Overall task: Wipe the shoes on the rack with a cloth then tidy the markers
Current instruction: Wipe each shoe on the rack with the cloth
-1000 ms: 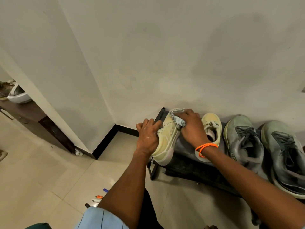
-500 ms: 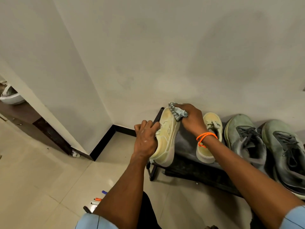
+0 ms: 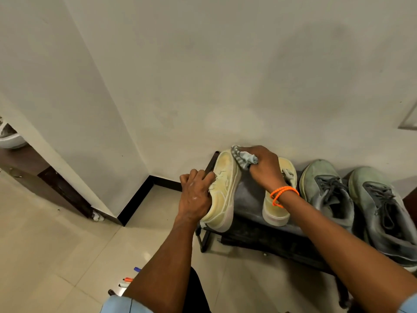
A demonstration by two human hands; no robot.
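The wiping looks to be in its early part: the cloth (image 3: 244,157) is at the toe of the left yellow shoe (image 3: 222,193), which sits tipped on its side at the left end of the rack (image 3: 248,197), near the wall. Its mate (image 3: 278,199) stands upright just to the right, and the two grey shoes (image 3: 361,206) farther right look dusty, so by this view most of the shoes remain to be wiped. The markers (image 3: 126,282) lie loose on the floor beside the left forearm, well apart from the rack, not yet tidied. The right hand (image 3: 262,168) reaches forward over the rack, knuckles up, its fingers curled round the bunched cloth and pressing it to the shoe's toe; an orange band (image 3: 283,194) circles that wrist. The left hand (image 3: 195,195) comes in from the left side, its fingers bent over the shoe's laces and upper, gripping it to hold it steady on edge.
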